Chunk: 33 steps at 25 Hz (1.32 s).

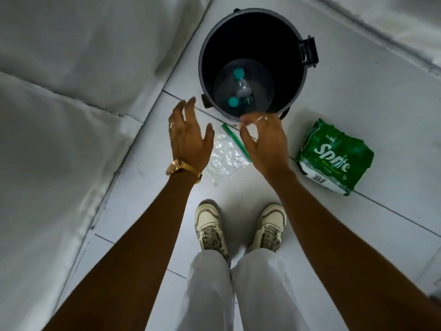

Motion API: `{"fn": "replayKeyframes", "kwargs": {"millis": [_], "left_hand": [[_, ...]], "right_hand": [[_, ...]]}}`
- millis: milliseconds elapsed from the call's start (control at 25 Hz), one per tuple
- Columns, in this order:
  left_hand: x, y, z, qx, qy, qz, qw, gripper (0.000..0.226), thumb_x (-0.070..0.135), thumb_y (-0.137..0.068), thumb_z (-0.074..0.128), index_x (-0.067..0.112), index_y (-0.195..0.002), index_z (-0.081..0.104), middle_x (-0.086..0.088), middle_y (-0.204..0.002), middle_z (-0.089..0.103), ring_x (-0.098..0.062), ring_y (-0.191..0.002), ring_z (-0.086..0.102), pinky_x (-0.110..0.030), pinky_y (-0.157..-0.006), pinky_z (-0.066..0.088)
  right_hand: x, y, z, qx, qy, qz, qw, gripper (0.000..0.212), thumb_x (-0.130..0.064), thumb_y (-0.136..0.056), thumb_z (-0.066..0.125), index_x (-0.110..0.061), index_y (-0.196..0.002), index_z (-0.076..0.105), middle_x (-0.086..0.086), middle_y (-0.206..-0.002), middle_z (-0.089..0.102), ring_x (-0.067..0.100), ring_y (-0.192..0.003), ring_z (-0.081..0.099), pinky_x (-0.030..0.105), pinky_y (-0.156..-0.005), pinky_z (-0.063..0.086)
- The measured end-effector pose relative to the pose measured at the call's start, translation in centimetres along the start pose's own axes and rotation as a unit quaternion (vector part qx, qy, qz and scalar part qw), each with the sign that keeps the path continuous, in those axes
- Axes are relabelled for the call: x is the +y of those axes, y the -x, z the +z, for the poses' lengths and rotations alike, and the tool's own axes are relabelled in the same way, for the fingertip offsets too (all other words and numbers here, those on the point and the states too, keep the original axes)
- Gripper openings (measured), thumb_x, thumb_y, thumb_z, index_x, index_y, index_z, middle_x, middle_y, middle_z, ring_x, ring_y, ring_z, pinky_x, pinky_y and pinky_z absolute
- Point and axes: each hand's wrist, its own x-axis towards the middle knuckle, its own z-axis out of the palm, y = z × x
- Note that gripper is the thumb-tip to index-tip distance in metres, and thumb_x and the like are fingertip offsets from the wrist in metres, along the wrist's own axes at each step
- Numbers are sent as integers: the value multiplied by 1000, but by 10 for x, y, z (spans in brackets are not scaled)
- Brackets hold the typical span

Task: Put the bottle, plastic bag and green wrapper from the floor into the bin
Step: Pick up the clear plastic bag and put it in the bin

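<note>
White tiled floor [358, 96] carries a bin [253, 22] at 12 o'clock, the bottle [242, 90] inside. Green wrapper [334, 158] reading "Sprite" lies at 3 o'clock, with bare floor around it. Both hands, left [188, 137] and right [265, 142], hover spread and empty over the plastic bag [226, 158].

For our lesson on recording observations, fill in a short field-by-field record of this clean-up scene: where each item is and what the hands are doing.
bin: dark round bin, lid open, standing on the tiled floor
bottle: clear bottle with a teal cap, already inside the bin
plastic bag: clear zip bag on the floor, below and between the hands
green wrapper: Sprite wrapper on the floor, right of the bin
left hand: open, empty, raised near the bin
right hand: open, empty, at the bin's near rim
left to do: plastic bag, green wrapper
</note>
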Motion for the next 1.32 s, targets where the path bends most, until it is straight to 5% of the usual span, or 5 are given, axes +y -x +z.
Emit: {"fn": "replayKeyframes", "kwargs": {"millis": [200, 400, 800, 1040, 1320], "left_hand": [[-63, 29, 43, -141, -80, -77, 984, 57, 24, -91, 61, 8, -142, 38, -21, -143, 42, -38, -127, 46, -46, -106, 41], [-98, 11, 93, -271, -191, -62, 941, 69, 30, -89, 65, 6, -144, 29, -23, -144, 33, -43, -130, 38, -51, -102, 43], [-128, -25, 149, -218, -208, -94, 949, 92, 37, -77, 79, 4, -143, 23, -23, -137, 42, -43, -125, 44, -53, -101, 42], [-99, -4, 125, -234, -138, -37, 962, 40, 25, -91, 61, 18, -129, 53, -15, -129, 61, -40, -116, 58, -48, -95, 49], [25, 32, -1, -200, -47, 73, 976, 25, 22, -99, 50, 14, -119, 63, -13, -111, 72, -35, -98, 68, -41, -83, 59]], "right_hand": [[40, 35, 57, -137, 73, 78, 985, 27, -28, -97, 56, -12, -117, 65, 6, -117, 70, 22, -110, 61, 35, -89, 56], [82, 20, 107, -196, 122, 213, 949, 54, -27, -90, 67, -3, -134, 46, 17, -133, 51, 33, -122, 51, 44, -95, 51], [107, -1, 148, -204, 121, 197, 951, 54, -23, -89, 70, -5, -133, 45, 15, -136, 49, 31, -125, 49, 42, -96, 50], [100, 5, 108, -232, 206, 80, 947, 49, -24, -91, 67, -5, -132, 48, 15, -132, 55, 30, -122, 54, 41, -96, 52], [65, 22, 21, -215, 190, 150, 946, 48, -11, -87, 63, -6, -132, 48, 16, -132, 50, 34, -122, 47, 44, -90, 50]]}}
